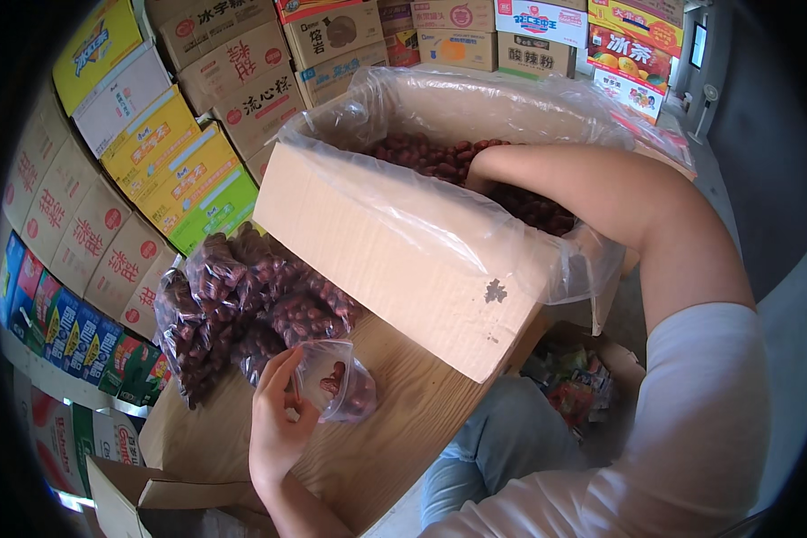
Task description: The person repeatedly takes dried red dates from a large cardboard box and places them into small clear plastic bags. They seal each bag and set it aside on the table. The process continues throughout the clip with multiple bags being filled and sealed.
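My left hand [281, 414] grips the rim of a small clear plastic bag [350, 408] between thumb and fingers. The bag stands with its mouth open on the wooden table [390, 439], a few red dates [333, 380] inside. My right hand [482, 170] reaches down into a large cardboard box [394, 260], its fingers hidden among a mass of loose red dates [426, 157]. Clear plastic film [583, 260] lines this box and hangs over its sides. Beyond my left hand, several filled bags of red dates [220, 273] are heaped together.
Stacked cartons [251, 81] form a wall at the left and back. An open carton [125, 502] stands at the lower left. Below the table's right edge, another carton holds colourful small packets [578, 390], beside my legs [502, 435]. A fan [707, 103] stands at the far right.
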Demonstrator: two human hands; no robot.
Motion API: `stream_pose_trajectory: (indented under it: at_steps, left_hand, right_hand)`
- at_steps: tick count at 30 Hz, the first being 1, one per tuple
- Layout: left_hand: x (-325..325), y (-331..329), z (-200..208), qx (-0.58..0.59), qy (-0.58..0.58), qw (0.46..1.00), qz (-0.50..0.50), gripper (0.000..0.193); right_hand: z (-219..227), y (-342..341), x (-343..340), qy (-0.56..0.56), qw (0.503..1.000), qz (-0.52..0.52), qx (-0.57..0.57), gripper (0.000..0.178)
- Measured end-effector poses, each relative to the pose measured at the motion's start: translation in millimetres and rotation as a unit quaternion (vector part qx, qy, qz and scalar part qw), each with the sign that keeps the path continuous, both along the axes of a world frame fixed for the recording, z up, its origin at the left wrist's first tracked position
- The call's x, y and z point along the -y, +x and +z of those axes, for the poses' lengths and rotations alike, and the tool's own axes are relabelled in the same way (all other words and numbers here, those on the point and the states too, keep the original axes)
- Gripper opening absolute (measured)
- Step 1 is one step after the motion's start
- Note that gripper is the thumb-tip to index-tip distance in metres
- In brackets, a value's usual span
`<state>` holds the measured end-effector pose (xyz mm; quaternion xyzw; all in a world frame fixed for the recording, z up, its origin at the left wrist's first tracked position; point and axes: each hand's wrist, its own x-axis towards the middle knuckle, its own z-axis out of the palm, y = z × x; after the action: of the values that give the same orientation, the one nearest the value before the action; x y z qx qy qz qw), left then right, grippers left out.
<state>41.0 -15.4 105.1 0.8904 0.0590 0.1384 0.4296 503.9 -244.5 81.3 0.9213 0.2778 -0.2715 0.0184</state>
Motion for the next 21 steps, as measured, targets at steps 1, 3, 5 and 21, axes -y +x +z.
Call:
stream_pose_trajectory:
  at_steps: [1, 3, 5, 21]
  left_hand:
    - [1, 0, 1, -0.007, -0.002, 1.0, 0.003, 0.058]
    - [-1, -1, 0, 0.0, 0.001, 1.0, -0.003, 0.057]
    - [-2, -1, 0, 0.006, 0.002, 1.0, -0.009, 0.057]
    - [5, -7, 0, 0.027, -0.015, 0.999, -0.042, 0.055]
  right_hand:
    - [1, 0, 0, -0.002, 1.0, 0.001, 0.001, 0.07]
    - [4, -2, 2, -0.01, 1.0, -0.003, 0.001, 0.067]
    - [10, -5, 4, -0.026, 1.0, -0.006, -0.004, 0.065]
    - [131, -161, 57, -0.009, 0.985, -0.042, -0.166, 0.071]
